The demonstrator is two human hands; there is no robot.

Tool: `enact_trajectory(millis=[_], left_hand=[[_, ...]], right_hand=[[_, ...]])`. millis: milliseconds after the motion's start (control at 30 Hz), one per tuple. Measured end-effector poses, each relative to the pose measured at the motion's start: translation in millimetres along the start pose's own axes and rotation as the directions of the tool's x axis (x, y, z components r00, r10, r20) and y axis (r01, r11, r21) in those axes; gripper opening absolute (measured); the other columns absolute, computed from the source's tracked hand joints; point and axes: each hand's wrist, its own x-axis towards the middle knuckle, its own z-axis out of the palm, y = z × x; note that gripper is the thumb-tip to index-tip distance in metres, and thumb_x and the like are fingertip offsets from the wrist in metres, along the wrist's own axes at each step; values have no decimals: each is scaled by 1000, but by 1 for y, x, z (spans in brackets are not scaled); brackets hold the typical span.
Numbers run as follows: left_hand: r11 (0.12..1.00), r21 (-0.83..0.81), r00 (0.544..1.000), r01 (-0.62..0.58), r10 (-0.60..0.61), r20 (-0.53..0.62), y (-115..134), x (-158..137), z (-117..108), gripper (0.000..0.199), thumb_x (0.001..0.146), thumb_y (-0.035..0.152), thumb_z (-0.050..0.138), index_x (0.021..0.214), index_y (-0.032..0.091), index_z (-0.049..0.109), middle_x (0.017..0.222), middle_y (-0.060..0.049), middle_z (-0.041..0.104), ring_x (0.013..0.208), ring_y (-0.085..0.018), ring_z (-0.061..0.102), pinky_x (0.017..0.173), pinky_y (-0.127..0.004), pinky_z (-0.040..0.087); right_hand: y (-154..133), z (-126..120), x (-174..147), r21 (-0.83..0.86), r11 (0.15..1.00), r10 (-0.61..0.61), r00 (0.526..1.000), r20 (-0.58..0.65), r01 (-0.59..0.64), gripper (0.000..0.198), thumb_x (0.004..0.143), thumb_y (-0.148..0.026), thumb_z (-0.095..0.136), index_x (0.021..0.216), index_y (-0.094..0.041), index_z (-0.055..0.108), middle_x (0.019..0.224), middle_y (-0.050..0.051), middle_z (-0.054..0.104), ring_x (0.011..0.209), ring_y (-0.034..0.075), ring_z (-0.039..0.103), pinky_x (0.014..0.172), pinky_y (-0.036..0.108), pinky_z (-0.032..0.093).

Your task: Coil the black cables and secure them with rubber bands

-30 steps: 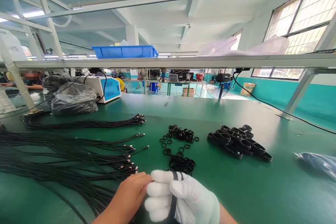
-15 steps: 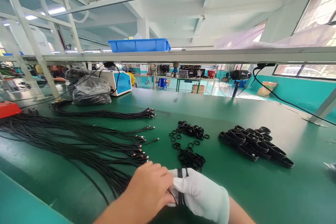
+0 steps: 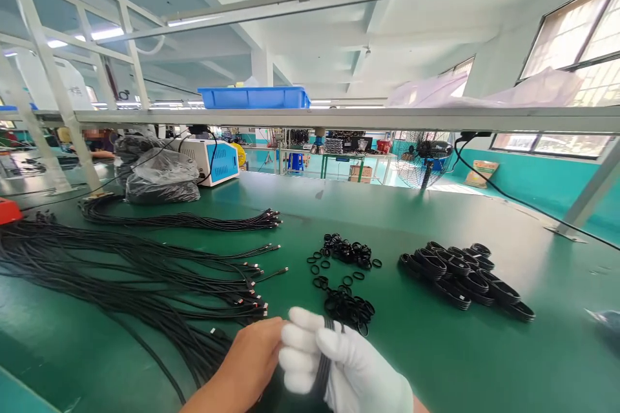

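Observation:
My right hand (image 3: 356, 368), in a white glove, is closed around a coil of thin black cable (image 3: 324, 368) that crosses its fingers in several loops. Against the gloved fingertips, on their left, is my bare left hand (image 3: 254, 355); its fingers are curled and their tips are hidden, so what they hold does not show. Long black cables (image 3: 194, 332) with small metal plugs spread over the table to the left. Just beyond the glove lies a heap of small black rings (image 3: 349, 306), with a second heap of rings (image 3: 346, 248) behind it.
Bundled black cable coils (image 3: 458, 274) are piled on the green table (image 3: 436, 361) to the right. Farther back stand a bag in clear plastic (image 3: 162, 174) and a blue-and-white machine (image 3: 223, 161). A shelf (image 3: 349, 117) bearing a blue tray (image 3: 254, 98) spans the table.
My left hand has moved left and down, partly behind the gloved fingers. The glove has turned so that its fingers show in front of the coil. The view has tilted up slightly.

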Motion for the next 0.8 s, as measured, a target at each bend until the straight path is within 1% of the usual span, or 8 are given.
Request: enact_trajectory(millis=[67,167,367,467,567,633,733,800], left_hand=[[983,176,998,47,-39,-44,-1,-5,3,29,87,19,36,77,20,63,79,-3,65,75,-19,58,69,-29,40],[860,507,998,50,-27,-53,4,-12,15,33,88,12,31,89,22,62,82,-4,66,76,-22,61,70,-33,39],[675,719,969,-164,247,-10,19,-18,40,20,81,8,44,69,20,55,69,-1,59,60,-18,53,60,-32,31],[645,709,935,-285,349,58,27,-11,24,12,79,19,59,68,19,54,69,0,60,62,-17,52,61,-31,30],[764,574,953,-294,282,112,35,1,-9,23,72,35,70,71,19,54,70,3,60,66,-15,51,63,-28,32],[859,426,957,-284,229,178,36,10,-28,23,70,34,72,71,20,54,70,6,58,65,-12,49,64,-25,33],[928,239,931,-287,211,298,31,18,-38,18,70,29,72,71,21,57,70,8,58,64,-10,49,66,-22,35],[924,212,927,-319,258,273,25,19,-36,11,73,27,70,71,22,61,76,7,60,73,-11,52,73,-24,36]], right_hand=[[-7,-3,1,8,993,-119,987,-107,121,42,66,-29,75,104,-17,61,94,6,65,86,18,61,80,35,42],[-16,-10,1,-28,982,-186,946,-264,185,47,69,-31,74,111,-17,58,115,10,62,105,23,58,95,40,38],[-11,-15,3,-210,973,-177,887,-427,93,59,63,-32,78,115,-14,54,112,12,63,99,24,61,93,40,41],[-5,-10,3,-313,949,-90,927,-363,-30,41,61,-29,80,94,-12,63,82,6,67,77,17,61,76,32,44],[-1,-5,-1,-297,944,108,987,-121,-140,30,64,-32,76,77,-9,64,69,4,60,65,14,56,64,28,41],[3,-3,-5,-224,945,237,971,-25,-236,33,64,-32,76,84,-8,64,75,6,60,72,16,58,68,30,41],[11,-5,-8,-177,918,352,935,-52,-355,37,61,-26,77,90,-8,64,74,6,62,73,17,60,74,33,40],[16,-10,-6,-184,913,345,930,-129,-364,32,62,-26,74,85,-7,65,66,6,62,63,16,60,70,33,41]])
